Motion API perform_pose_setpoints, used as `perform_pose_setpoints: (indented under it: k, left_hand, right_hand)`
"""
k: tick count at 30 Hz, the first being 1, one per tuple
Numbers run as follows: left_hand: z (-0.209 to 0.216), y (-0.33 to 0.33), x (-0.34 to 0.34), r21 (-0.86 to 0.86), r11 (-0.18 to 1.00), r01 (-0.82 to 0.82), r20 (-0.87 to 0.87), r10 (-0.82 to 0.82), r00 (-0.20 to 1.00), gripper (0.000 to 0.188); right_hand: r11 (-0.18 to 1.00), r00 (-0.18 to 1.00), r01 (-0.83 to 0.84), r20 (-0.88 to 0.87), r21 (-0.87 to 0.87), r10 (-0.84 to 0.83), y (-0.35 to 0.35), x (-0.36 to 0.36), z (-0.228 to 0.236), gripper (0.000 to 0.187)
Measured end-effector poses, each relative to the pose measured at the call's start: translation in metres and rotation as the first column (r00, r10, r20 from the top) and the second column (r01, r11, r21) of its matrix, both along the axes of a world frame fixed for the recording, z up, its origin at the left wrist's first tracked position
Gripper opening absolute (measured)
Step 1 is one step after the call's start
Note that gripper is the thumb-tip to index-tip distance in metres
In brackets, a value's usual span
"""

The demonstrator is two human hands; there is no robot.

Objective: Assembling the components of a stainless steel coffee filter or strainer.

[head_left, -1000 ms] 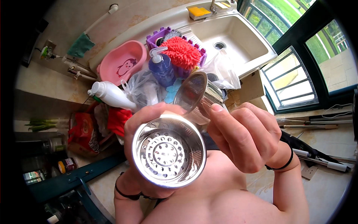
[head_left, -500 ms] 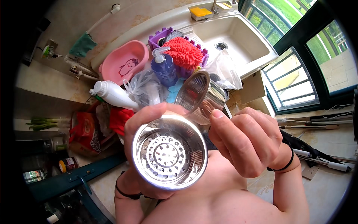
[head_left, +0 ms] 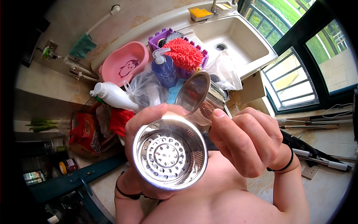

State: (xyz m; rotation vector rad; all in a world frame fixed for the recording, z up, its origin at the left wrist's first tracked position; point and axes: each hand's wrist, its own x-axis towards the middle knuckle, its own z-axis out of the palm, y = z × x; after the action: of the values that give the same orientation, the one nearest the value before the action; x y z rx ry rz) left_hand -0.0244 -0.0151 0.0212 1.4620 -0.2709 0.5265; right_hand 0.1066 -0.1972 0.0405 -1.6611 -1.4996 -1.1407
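My left hand [head_left: 146, 116] is wrapped around a shiny steel strainer cup [head_left: 167, 153], its mouth facing up and its bottom full of round holes. Light glares off its metal. Just beyond it, a second steel strainer basket [head_left: 212, 99] with fine perforated walls tilts to the left. My right hand [head_left: 250, 140] is closed in a pinch at this basket's lower edge, thumb and forefinger together. The exact part between those fingertips is partly hidden. The two strainers are close together, the nearer one overlapping the left fingers.
Behind the strainers are a blue pump bottle [head_left: 164, 71], a red chenille sponge [head_left: 184, 54] in a purple basket [head_left: 154, 42], a pink basin [head_left: 115, 59], a white bottle [head_left: 113, 95] and plastic bags [head_left: 143, 87]. A pale sink [head_left: 242, 37] lies at the back right, beside windows.
Almost nothing differs. Both hands and both strainers stay nearly in place, with only a very slight shift of my right fingers.
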Motion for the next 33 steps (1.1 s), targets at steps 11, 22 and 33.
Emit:
perform_pose_setpoints:
  k: [11,22,33]
  left_hand:
    - [-0.002,0.005,0.002,0.046,0.998,0.039,0.042,-0.041,0.998,0.106]
    - [0.004,0.0,0.001,-0.001,0.999,0.038,0.0,-0.038,0.999,0.104]
    - [-0.003,-0.003,0.005,0.131,0.991,-0.03,0.071,0.021,0.997,0.095]
  right_hand:
    - [1.0,1.0,-0.006,-0.015,0.005,0.006,0.0,0.0,0.003,0.032]
    - [1.0,1.0,-0.006,-0.006,0.005,0.006,-0.001,0.001,0.003,0.03]
    - [0.997,1.0,0.014,0.013,-0.071,-0.013,-0.006,0.0,0.007,0.032]
